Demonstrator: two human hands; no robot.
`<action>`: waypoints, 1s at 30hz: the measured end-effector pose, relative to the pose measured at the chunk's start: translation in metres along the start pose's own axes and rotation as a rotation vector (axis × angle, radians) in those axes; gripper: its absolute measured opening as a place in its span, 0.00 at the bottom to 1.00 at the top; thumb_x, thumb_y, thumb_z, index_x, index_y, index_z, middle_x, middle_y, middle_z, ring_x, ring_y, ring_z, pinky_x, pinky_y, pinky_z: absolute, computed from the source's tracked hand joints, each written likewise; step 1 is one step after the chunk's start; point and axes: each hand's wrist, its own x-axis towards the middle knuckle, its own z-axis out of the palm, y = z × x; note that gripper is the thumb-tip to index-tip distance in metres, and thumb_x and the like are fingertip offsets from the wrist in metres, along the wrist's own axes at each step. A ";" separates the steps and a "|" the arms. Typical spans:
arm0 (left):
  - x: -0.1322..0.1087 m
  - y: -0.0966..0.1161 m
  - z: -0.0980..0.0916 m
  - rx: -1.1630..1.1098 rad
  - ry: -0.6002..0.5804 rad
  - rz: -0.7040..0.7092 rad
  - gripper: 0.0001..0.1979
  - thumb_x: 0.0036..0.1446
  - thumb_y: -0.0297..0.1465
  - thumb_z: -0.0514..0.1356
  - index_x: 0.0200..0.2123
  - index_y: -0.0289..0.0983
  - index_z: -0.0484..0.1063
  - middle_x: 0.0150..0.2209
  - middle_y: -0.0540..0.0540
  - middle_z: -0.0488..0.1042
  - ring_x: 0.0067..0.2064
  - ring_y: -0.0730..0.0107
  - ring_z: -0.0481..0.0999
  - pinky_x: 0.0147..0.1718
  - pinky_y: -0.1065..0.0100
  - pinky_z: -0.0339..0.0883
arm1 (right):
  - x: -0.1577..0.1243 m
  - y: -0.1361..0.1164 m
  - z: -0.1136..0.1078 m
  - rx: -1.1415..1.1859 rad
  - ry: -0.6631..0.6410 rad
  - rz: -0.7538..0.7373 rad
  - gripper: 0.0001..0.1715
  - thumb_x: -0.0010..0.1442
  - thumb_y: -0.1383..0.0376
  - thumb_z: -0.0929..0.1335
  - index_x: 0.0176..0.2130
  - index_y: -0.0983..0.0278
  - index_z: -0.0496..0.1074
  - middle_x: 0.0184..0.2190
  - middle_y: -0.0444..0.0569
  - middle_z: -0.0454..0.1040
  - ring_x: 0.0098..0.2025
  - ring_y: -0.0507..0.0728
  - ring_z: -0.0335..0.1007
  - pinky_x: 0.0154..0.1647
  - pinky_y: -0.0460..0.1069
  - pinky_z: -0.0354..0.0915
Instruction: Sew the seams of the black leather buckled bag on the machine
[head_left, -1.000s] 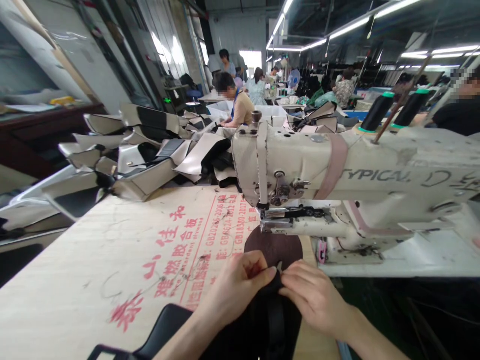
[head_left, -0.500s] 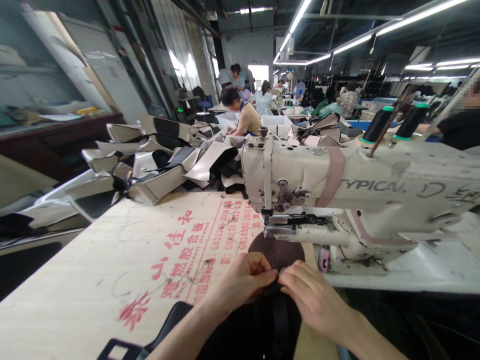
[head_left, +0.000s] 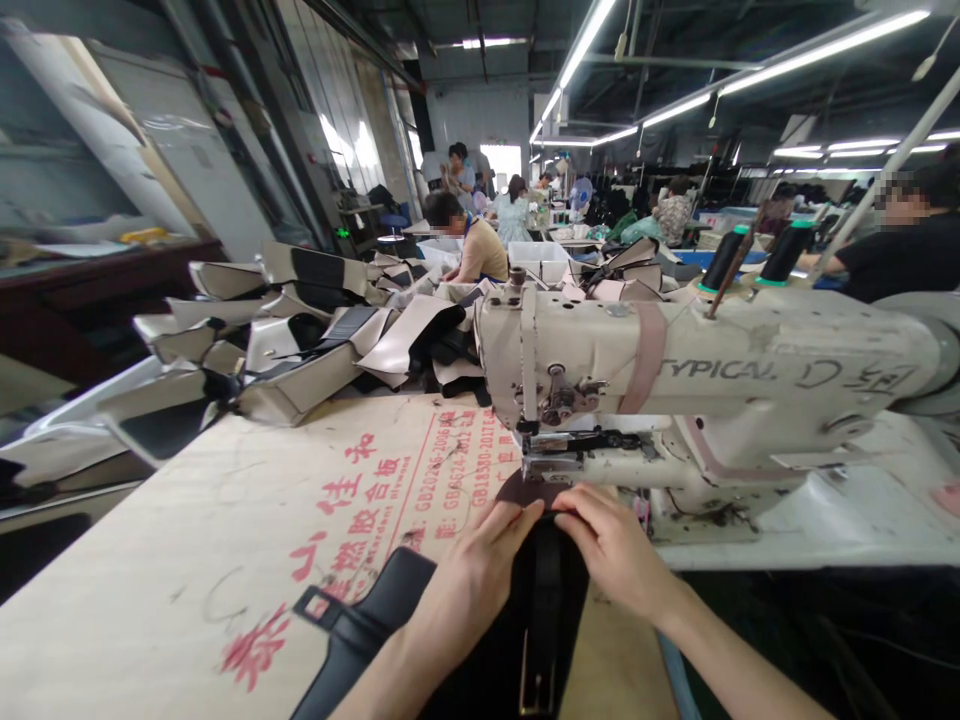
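Note:
A black bag piece (head_left: 559, 620) lies below the sewing machine, with a strap (head_left: 545, 580) and a metal buckle (head_left: 536, 690) running down it. At its far end a dark brown rounded panel (head_left: 525, 489) sits under the machine's presser foot (head_left: 534, 462). My left hand (head_left: 484, 560) pinches the edge where panel and black piece meet. Close beside it, my right hand (head_left: 611, 540) grips the same edge with thumb and fingers. A black flap with a slotted tab (head_left: 319, 607) sticks out left of my left forearm.
The cream sewing machine (head_left: 585, 345) stands ahead and to the right, with black thread spools (head_left: 724, 260) on top. A plywood board (head_left: 300, 510) with red print covers the table. Beige and black bag pieces (head_left: 300, 365) are heaped behind it. Several people work farther back.
Both hands have moved forward with the black piece, closer to the presser foot. Less of the brown panel shows, and the buckle and tab have come further into view.

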 end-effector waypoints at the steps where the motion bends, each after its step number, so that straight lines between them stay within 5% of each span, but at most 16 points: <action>1: 0.007 -0.004 -0.003 -0.001 -0.011 0.021 0.27 0.54 0.16 0.47 0.56 0.39 0.58 0.41 0.46 0.68 0.43 0.69 0.68 0.45 0.65 0.68 | 0.003 0.002 0.000 0.009 0.016 0.014 0.05 0.62 0.70 0.61 0.37 0.63 0.66 0.35 0.45 0.67 0.38 0.52 0.62 0.40 0.47 0.58; 10: 0.024 -0.007 -0.011 -0.076 -0.140 0.048 0.16 0.57 0.18 0.49 0.45 0.37 0.65 0.40 0.47 0.67 0.43 0.67 0.66 0.44 0.64 0.66 | 0.002 0.017 0.009 0.039 0.028 0.044 0.08 0.61 0.70 0.62 0.40 0.61 0.68 0.36 0.43 0.68 0.40 0.51 0.63 0.43 0.45 0.57; 22: 0.045 -0.016 -0.011 -0.286 -0.078 -0.100 0.12 0.62 0.27 0.47 0.39 0.37 0.69 0.37 0.47 0.70 0.41 0.70 0.69 0.41 0.69 0.64 | 0.011 0.026 0.018 -0.014 0.017 0.064 0.09 0.63 0.71 0.59 0.40 0.63 0.66 0.36 0.46 0.66 0.41 0.53 0.62 0.42 0.47 0.58; 26: 0.041 -0.038 -0.015 -0.370 -0.190 -0.170 0.13 0.57 0.31 0.54 0.46 0.41 0.69 0.43 0.49 0.71 0.44 0.69 0.70 0.44 0.69 0.64 | 0.018 0.028 0.018 -0.056 0.027 0.063 0.08 0.63 0.70 0.59 0.37 0.63 0.66 0.34 0.46 0.67 0.38 0.53 0.63 0.39 0.47 0.57; 30: 0.036 -0.053 -0.014 -0.386 -0.349 -0.169 0.23 0.57 0.31 0.52 0.57 0.43 0.58 0.57 0.49 0.63 0.57 0.67 0.62 0.56 0.65 0.53 | 0.021 0.030 0.017 -0.031 0.008 0.049 0.09 0.64 0.69 0.59 0.37 0.64 0.66 0.34 0.46 0.67 0.38 0.52 0.63 0.39 0.47 0.57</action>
